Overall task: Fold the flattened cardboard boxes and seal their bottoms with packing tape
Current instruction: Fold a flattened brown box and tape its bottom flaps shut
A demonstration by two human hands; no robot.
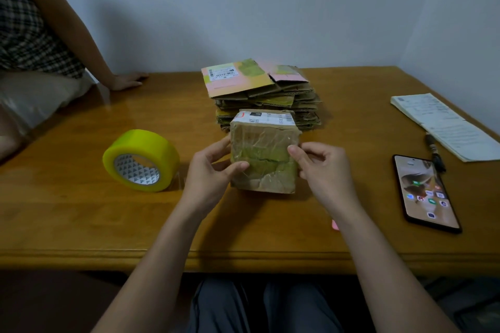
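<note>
Pale blue walls close in behind a wooden desk (81, 219) with a glossy top. At its middle the person holds a small folded cardboard box (264, 155), its wrinkled, tape-covered face turned up toward them and its lower edge at the desk. Left hand (209, 173) takes the box's left side, thumb curled across the taped face; right hand (323, 167) pinches the right edge, so each grip is closed on the box. Just behind it sits a stack of flattened boxes (266, 94), the top one pink and green with a shipping label. A fat roll of yellow packing tape (141, 160) rests well to the left. On the right lie a lit phone (426, 193), a pen (435, 153) and a paper pad (443, 123). Another person's hand (127, 80) rests flat on the far left of the desk.
</note>
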